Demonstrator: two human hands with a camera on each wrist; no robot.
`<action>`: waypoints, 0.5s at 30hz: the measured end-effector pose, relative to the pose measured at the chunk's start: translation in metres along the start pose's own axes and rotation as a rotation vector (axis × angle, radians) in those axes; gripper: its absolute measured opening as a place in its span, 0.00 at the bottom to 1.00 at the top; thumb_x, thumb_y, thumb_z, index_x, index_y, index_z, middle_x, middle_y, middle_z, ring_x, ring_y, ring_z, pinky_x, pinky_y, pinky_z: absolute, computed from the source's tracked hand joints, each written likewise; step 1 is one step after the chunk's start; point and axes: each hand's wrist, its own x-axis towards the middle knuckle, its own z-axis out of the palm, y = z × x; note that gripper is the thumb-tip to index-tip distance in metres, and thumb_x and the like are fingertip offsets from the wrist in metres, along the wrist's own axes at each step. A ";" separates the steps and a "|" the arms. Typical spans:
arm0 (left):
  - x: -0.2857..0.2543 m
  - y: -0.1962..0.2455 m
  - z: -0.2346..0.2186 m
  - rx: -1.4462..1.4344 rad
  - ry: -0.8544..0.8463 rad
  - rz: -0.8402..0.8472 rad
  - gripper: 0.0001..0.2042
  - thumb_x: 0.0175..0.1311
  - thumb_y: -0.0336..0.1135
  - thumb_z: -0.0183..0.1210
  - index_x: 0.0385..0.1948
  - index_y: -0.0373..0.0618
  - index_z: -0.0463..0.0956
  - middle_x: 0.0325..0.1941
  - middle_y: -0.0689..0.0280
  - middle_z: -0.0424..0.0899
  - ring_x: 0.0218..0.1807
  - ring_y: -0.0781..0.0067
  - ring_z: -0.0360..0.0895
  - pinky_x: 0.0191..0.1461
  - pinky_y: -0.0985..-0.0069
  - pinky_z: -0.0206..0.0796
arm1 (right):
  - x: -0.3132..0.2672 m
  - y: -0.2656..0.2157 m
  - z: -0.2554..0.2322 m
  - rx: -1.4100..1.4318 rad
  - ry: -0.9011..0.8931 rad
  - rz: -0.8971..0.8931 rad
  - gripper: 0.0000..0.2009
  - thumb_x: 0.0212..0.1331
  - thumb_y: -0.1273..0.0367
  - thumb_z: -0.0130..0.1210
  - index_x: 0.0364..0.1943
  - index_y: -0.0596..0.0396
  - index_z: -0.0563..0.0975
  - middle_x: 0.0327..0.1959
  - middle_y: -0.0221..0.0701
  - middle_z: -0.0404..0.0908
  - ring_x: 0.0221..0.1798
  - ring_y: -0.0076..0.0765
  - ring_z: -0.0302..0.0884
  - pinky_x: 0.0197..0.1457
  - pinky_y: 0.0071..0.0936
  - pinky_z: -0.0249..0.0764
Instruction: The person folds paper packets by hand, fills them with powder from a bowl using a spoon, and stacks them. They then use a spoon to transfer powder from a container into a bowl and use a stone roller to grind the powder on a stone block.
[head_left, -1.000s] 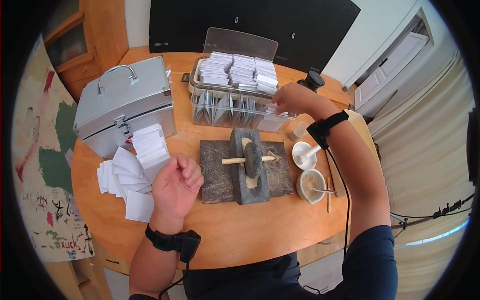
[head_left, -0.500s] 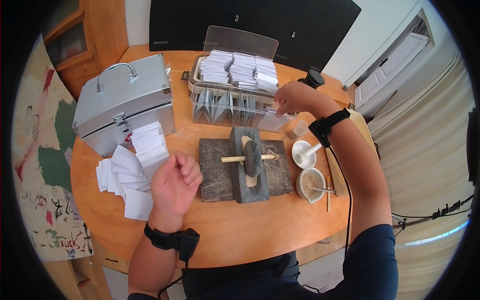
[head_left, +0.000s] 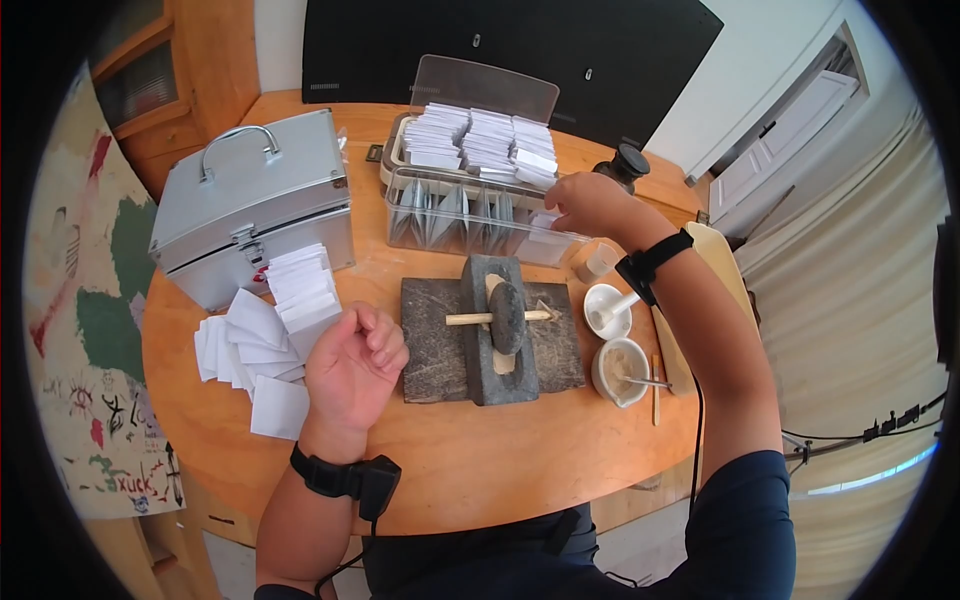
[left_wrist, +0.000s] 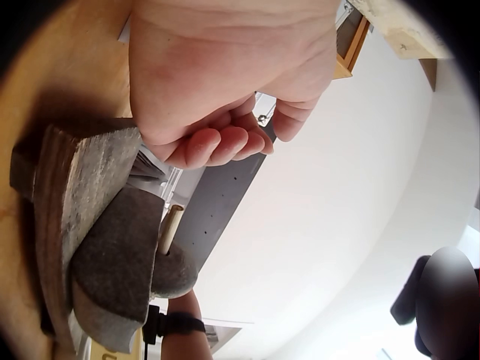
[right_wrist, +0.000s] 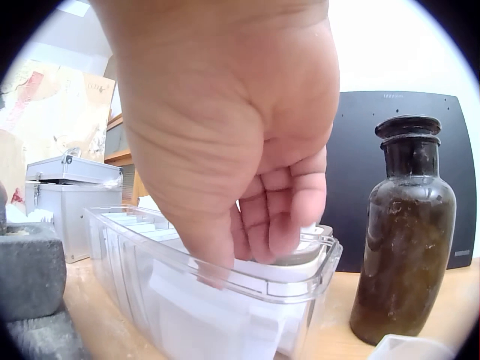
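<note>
Your bent right hand (head_left: 600,205) dips into the clear plastic box (right_wrist: 262,289), its thumb beside the white paper packets (right_wrist: 202,315); I can't tell if it pinches any. Your loosely curled left hand (head_left: 355,370) lies farther off, empty.

Bright daylight, dark curved edges, soft blur

Clear plastic bin (head_left: 475,250), open-topped and upright toward the table's (head_left: 470,455) far edge; grey folded sleeves (head_left: 446,222) stand fanned along its left and middle; white papers (right_wrist: 217,319) stand inside its right end.
</note>
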 end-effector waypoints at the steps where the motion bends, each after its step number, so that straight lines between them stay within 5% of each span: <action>1: 0.000 0.000 0.000 -0.001 0.000 -0.002 0.10 0.71 0.39 0.49 0.33 0.44 0.69 0.27 0.67 0.67 0.29 0.74 0.62 0.35 0.77 0.56 | -0.001 -0.002 -0.001 -0.001 0.000 -0.001 0.17 0.50 0.63 0.68 0.44 0.51 0.82 0.40 0.35 0.85 0.47 0.45 0.81 0.51 0.37 0.76; 7: -0.001 0.000 -0.003 0.001 -0.020 -0.013 0.10 0.72 0.39 0.46 0.34 0.44 0.69 0.28 0.68 0.67 0.29 0.74 0.62 0.35 0.76 0.58 | -0.005 -0.004 -0.005 0.148 -0.030 0.093 0.13 0.56 0.67 0.61 0.45 0.52 0.80 0.41 0.36 0.85 0.46 0.42 0.82 0.50 0.35 0.76; 9: -0.001 0.000 -0.002 0.002 -0.018 -0.011 0.10 0.72 0.39 0.46 0.34 0.44 0.69 0.28 0.68 0.67 0.29 0.74 0.62 0.35 0.76 0.58 | -0.007 -0.005 -0.011 0.491 -0.058 0.200 0.12 0.59 0.69 0.55 0.46 0.55 0.79 0.39 0.36 0.85 0.42 0.38 0.83 0.48 0.32 0.77; 15: 0.000 0.000 -0.002 0.013 -0.021 0.000 0.09 0.72 0.39 0.47 0.34 0.44 0.69 0.28 0.68 0.66 0.29 0.74 0.62 0.35 0.77 0.58 | -0.012 0.005 -0.005 0.770 -0.078 0.144 0.11 0.61 0.69 0.49 0.45 0.56 0.75 0.35 0.31 0.85 0.39 0.27 0.83 0.41 0.23 0.78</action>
